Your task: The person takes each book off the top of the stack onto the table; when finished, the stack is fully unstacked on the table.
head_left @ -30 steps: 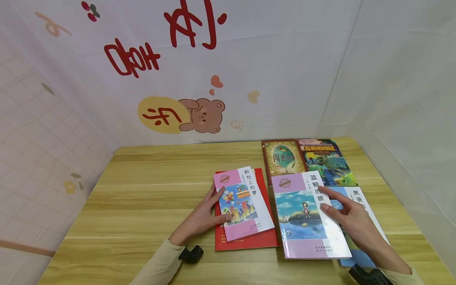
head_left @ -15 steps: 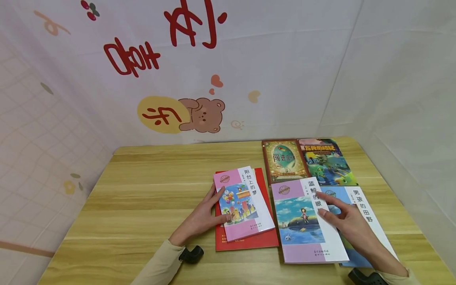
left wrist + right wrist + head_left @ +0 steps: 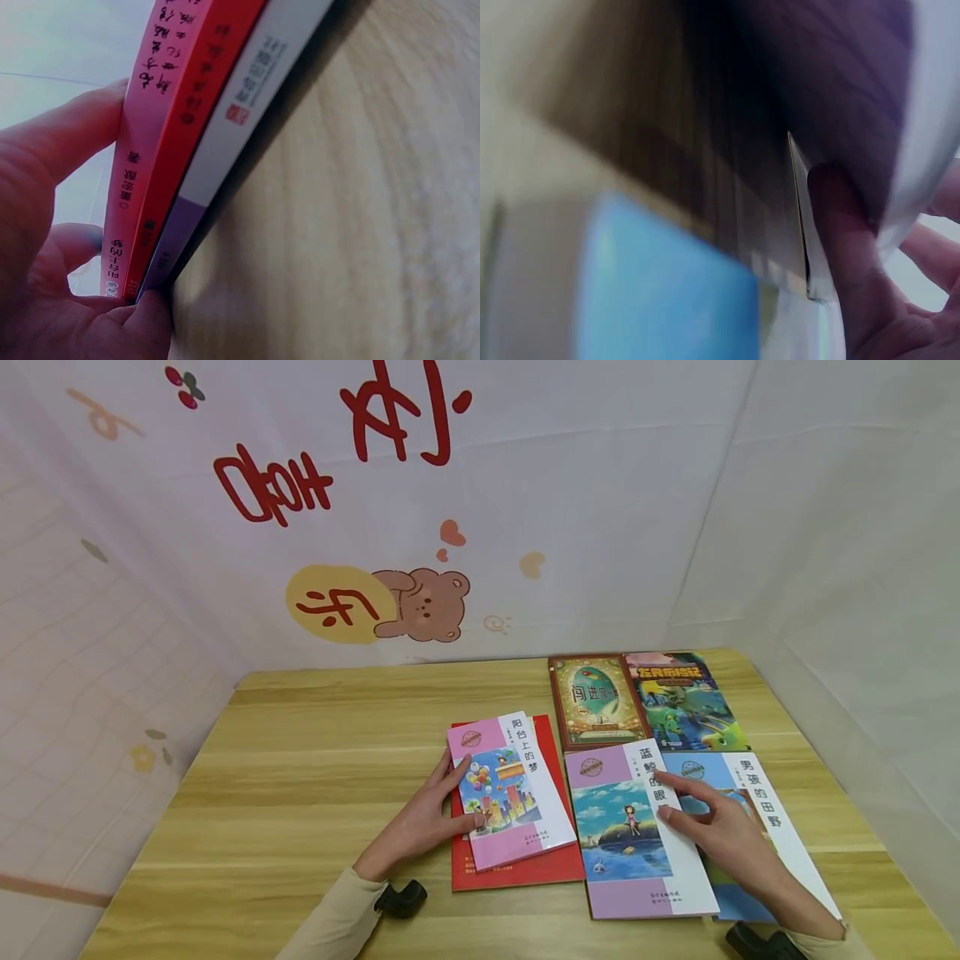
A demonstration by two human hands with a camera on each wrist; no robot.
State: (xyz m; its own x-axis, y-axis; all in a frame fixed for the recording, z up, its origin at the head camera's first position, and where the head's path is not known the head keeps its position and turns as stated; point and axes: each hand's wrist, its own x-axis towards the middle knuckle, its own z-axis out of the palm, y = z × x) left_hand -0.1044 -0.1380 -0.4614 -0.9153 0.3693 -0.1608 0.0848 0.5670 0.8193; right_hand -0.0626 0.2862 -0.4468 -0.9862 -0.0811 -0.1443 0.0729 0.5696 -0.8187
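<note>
My left hand grips the left edge of a small stack of books, thumb on the cover of the pink-and-white book. A larger red book lies under it. In the left wrist view, the pink spine, a red spine and a white-and-purple spine lie together within the hand. My right hand holds another pink-and-white book by its right edge. In the right wrist view a finger reaches under that book.
A blue-and-white book lies to the right, partly covered by my right hand and its book. Behind are a brown-and-gold book and a dinosaur-cover book. The wooden table meets a white curtain at the back.
My right hand has moved its pink-and-white book left and nearer to me, showing more of the blue-and-white book. The left hand and its stack have stayed in place.
</note>
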